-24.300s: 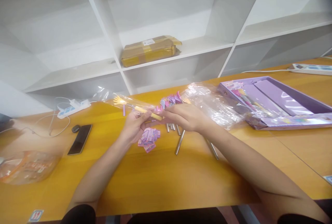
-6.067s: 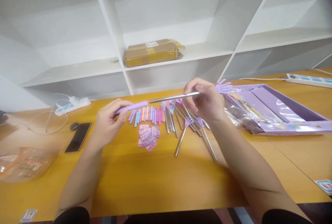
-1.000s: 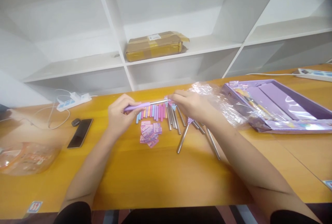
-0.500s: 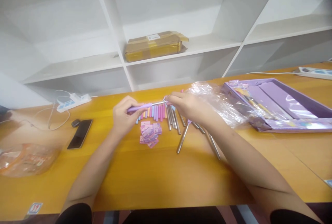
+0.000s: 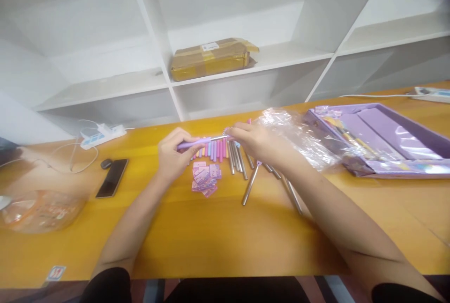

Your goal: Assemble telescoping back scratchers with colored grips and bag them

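Observation:
My left hand (image 5: 172,153) is closed around a slim purple tube (image 5: 194,143), held nearly level above the table. A thin metal rod (image 5: 218,137) runs from the tube's right end to the fingertips of my right hand (image 5: 253,141), which pinch its far end; my fingers hide that end. Under my hands lies a row of pink, purple, blue and yellow tubes (image 5: 220,150). Several metal rods (image 5: 242,162) lie beside them, and one rod with a purple end (image 5: 249,186) lies nearer me. Small pink printed cards (image 5: 206,177) are heaped in front of the row.
Crumpled clear plastic (image 5: 298,139) and a purple tray-like box (image 5: 415,120) lie to the right. On the left are a phone (image 5: 112,179), a power strip (image 5: 101,136) and an orange-marked plastic bag (image 5: 42,211). A taped carton (image 5: 213,59) sits on the shelf behind.
The view has shifted slightly, so everything appears a little further right. My hands keep the same hold on the purple tube and metal rod.

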A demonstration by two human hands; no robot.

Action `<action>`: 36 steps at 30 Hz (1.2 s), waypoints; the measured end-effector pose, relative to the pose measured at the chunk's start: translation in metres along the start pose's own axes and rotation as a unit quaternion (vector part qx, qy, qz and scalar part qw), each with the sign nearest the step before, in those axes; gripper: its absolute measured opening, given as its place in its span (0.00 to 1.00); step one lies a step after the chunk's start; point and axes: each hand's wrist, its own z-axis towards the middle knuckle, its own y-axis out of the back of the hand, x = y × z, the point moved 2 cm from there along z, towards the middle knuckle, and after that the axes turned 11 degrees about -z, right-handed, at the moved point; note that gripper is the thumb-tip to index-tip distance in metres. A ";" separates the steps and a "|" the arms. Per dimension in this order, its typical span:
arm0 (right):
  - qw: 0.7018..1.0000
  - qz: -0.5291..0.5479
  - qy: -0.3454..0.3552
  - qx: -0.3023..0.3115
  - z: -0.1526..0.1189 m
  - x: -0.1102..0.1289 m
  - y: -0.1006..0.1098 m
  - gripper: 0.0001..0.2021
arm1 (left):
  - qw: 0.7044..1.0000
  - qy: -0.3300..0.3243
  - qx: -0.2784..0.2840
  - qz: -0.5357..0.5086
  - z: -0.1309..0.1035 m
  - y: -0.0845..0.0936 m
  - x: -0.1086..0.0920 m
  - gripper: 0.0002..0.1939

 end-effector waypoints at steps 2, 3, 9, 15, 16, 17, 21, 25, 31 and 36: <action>1.000 0.011 -0.001 0.006 0.000 0.005 0.004 0.11 | 1.000 -0.001 0.019 0.000 0.002 0.006 -0.001 0.12; 1.000 0.016 -0.003 0.010 -0.001 0.007 0.007 0.10 | 1.000 -0.003 0.031 0.004 0.004 0.009 -0.002 0.11; 0.999 -0.025 -0.005 0.019 -0.004 0.017 0.028 0.11 | 0.980 -0.117 0.082 0.138 0.009 0.024 -0.014 0.09; 1.000 -0.015 0.002 -0.001 -0.002 0.017 0.019 0.10 | 0.884 -0.209 0.142 0.392 0.005 0.015 -0.027 0.07; 1.000 -0.010 0.011 -0.005 -0.002 0.018 0.016 0.11 | 0.882 -0.204 0.146 0.398 0.003 0.012 -0.027 0.06; 1.000 -0.008 0.021 -0.008 -0.001 0.020 0.013 0.12 | 0.883 -0.199 0.148 0.399 0.002 0.010 -0.027 0.06; 0.999 -0.022 0.045 -0.017 0.000 0.025 0.008 0.14 | 0.887 -0.170 0.152 0.401 -0.002 0.003 -0.024 0.06; 0.995 -0.067 0.052 -0.058 0.003 0.028 0.004 0.15 | 0.882 -0.151 0.156 0.419 -0.004 0.001 -0.024 0.04; 0.989 -0.096 0.096 -0.058 0.008 0.029 -0.007 0.13 | 0.878 -0.070 0.177 0.440 -0.010 -0.006 -0.023 0.01; 0.990 -0.083 0.106 -0.051 0.009 0.035 -0.008 0.12 | 0.858 -0.012 0.199 0.473 -0.016 -0.006 -0.014 0.09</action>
